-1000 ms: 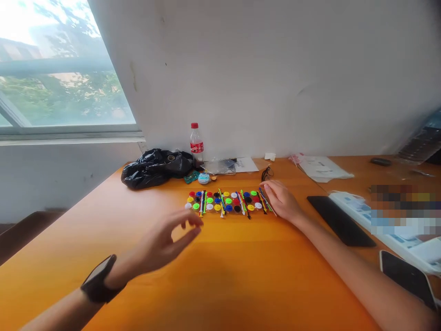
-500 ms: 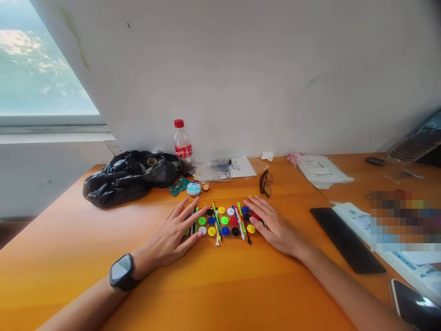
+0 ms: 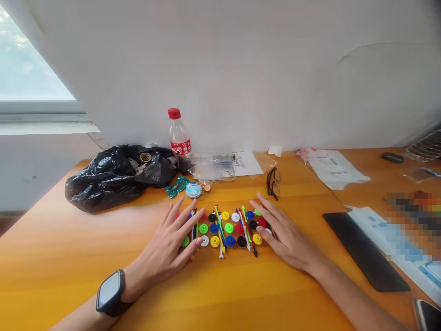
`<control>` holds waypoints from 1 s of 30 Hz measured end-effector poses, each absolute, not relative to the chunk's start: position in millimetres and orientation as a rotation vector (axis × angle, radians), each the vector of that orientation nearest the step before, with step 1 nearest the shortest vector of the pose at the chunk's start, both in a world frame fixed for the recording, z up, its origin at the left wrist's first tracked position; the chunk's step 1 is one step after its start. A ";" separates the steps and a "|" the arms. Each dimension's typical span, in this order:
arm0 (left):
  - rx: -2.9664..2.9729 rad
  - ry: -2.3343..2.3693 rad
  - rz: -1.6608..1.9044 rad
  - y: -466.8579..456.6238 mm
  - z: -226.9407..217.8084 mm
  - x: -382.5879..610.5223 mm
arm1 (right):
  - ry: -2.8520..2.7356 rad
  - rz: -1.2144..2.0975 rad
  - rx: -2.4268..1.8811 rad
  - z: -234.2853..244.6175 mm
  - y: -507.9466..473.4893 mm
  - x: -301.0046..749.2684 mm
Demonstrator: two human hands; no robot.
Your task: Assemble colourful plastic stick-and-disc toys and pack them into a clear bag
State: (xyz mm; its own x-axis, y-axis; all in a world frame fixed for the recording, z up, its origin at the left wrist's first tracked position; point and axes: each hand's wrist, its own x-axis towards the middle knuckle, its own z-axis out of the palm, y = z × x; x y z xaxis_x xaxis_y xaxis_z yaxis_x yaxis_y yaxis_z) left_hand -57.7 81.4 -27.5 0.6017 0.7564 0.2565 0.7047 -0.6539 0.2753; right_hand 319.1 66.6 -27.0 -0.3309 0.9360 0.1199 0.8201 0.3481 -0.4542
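A wide orange wooden counter (image 3: 241, 294) runs to a white wall. At its far left lies a crumpled black plastic bag (image 3: 113, 177). Two bare forearms reach in from the near edge. The left hand (image 3: 168, 250) lies palm down, fingers straight and spread, grasping nothing. The right hand (image 3: 284, 234) mirrors it, flat and released. Between them sits a tidy patch of small coloured discs (image 3: 225, 227) in rows, crossed by thin sticks (image 3: 220, 234). Each hand's fingertips cover one end of the patch, left fingers on its left edge, right fingers on its right. Beyond, by the wall, stands a red-capped bottle (image 3: 178, 135). Folded glasses (image 3: 274, 183) lie just beyond the right hand. A dark wristwatch (image 3: 110, 292) circles the left wrist.
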 end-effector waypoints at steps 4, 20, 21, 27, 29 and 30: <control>2.613 1.248 0.613 81.5 -28.3 -58.5 | -2.064 0.488 -1.551 -30.9 62.0 325.6; 2.537 1.247 0.701 83.8 -26.3 -55.7 | -2.406 0.407 -1.477 -31.8 65.8 322.4; 2.539 1.243 0.698 84.1 -26.4 -55.4 | -2.404 0.399 -1.472 -32.3 66.9 322.0; 2.588 1.218 0.663 84.8 -27.5 -54.5 | -2.378 0.381 -1.444 -28.8 68.1 317.2; 2.604 1.197 0.667 84.1 -28.6 -54.5 | -2.365 0.378 -1.463 -26.8 67.9 315.3; 2.607 1.186 0.672 83.7 -29.0 -54.4 | -2.360 0.372 -1.472 -26.2 68.2 314.6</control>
State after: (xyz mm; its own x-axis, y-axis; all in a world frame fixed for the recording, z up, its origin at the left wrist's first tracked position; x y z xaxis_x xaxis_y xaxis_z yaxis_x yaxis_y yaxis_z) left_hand -54.4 83.7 -29.0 0.5749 0.7526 0.3211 0.6621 -0.6585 0.3578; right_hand 314.6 68.2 -26.2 -0.4093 0.9014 0.1415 0.8143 0.4308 -0.3890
